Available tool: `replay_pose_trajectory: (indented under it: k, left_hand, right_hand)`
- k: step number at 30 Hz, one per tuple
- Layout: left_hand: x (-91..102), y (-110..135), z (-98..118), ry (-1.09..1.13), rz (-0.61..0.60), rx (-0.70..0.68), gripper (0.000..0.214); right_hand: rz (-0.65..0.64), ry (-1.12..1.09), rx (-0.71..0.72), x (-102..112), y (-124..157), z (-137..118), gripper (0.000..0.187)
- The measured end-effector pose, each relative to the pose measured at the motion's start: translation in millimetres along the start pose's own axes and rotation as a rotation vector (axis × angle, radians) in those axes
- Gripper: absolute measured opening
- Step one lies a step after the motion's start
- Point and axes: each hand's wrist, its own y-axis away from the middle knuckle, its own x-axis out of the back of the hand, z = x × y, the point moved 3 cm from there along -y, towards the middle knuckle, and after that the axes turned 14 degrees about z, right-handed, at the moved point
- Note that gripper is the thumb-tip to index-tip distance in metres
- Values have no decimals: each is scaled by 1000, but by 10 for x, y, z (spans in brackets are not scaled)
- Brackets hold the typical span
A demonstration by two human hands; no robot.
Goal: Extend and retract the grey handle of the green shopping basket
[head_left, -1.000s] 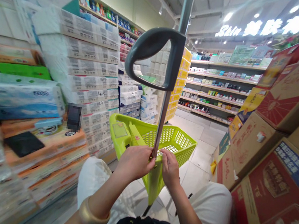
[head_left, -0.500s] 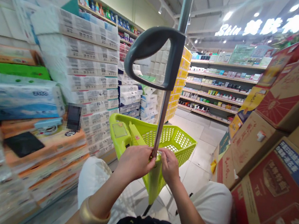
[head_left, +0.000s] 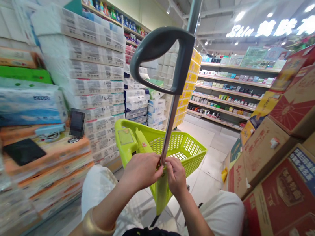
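A yellow-green plastic shopping basket (head_left: 160, 192) on a cart frame stands between my knees. From its near edge rises a metal pole (head_left: 171, 124) with a dark grey loop handle (head_left: 181, 62) on it. My left hand (head_left: 141, 169) is closed at the foot of the pole, its thumb and fingers against the metal. On the pole's other side my right hand (head_left: 177, 176) is closed, fingertips pinched together by the basket's edge. Whatever sits between those fingertips is hidden.
Stacked tissue packs (head_left: 96, 68) line the left, with a black flat device (head_left: 24, 151) lying on an orange pack. Cardboard cartons (head_left: 271, 152) are piled close on the right. Shelves of cosmetics (head_left: 230, 91) stand beyond a tiled floor (head_left: 212, 158).
My right hand's fingers have shifted slightly and curled closer to the pole's foot. My left hand, the pole and the basket stay nearly in place.
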Motion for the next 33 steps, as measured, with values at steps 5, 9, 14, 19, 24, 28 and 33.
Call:
replay_pose_trajectory:
  k: [5,9,14,19,24,28,33]
  left_hand:
    - [4,9,-2,0,1,4,24]
    - [12,1,9,-8,-34,18,24]
    - [35,-8,28,-4,-45,29,24]
    - [44,1,22,2,-56,45,23]
    - [29,3,13,-4,-54,34,25]
    - [25,4,14,2,-37,19,25]
    - [36,11,12,4,-34,24,23]
  right_hand:
    - [-37,-32,40,-12,20,-69,28]
    - [45,44,-2,23,-13,110,30]
    - [30,10,-10,2,21,-5,29]
    - [-20,-32,9,-18,38,-68,28]
    - [56,16,-42,20,-2,78,29]
    - [10,-10,-14,-6,20,-73,27]
    - [-30,-32,23,-19,43,-135,26]
